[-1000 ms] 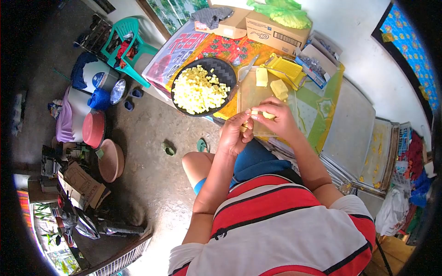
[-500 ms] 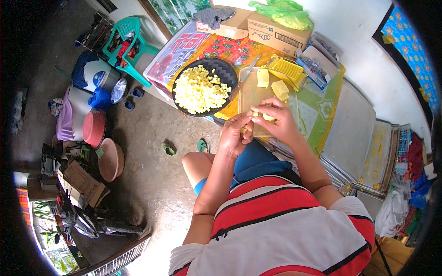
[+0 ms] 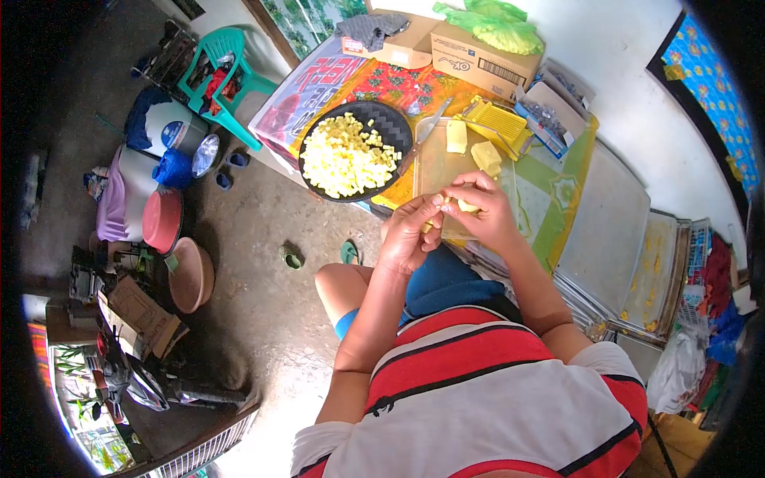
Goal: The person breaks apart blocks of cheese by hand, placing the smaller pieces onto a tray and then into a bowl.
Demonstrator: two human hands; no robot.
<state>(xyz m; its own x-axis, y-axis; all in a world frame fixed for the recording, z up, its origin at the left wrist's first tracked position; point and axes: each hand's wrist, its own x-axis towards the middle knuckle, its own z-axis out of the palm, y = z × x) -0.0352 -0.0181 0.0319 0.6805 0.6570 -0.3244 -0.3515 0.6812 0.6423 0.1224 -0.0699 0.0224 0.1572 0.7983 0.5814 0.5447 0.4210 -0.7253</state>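
My left hand (image 3: 410, 233) and my right hand (image 3: 484, 213) meet over the near edge of a pale board (image 3: 429, 177), fingertips pinched together. Soft-looking yellow pieces show in both: one yellow piece (image 3: 428, 228) under the left fingers, another yellow piece (image 3: 468, 206) against the right palm. Fingers hide what sits between the fingertips. Farther up the board rest a yellow block (image 3: 457, 136) and a second, broken-looking yellow block (image 3: 486, 158). A knife (image 3: 431, 122) lies along the board's left edge. Left of it, a round black tray (image 3: 390, 123) holds a heap of small yellow cubes (image 3: 347, 159).
A ribbed yellow plastic piece (image 3: 496, 121) and an open box of small packets (image 3: 544, 119) stand at the back right. Cardboard boxes (image 3: 486, 64) line the wall. Flat metal trays (image 3: 606, 215) are at the right. A green chair (image 3: 219, 76) and basins (image 3: 191, 275) are leftward.
My fingertips have closed nearer together, and the small yellow bit visible between them before is now mostly covered. The blocks, knife and black tray stay put.
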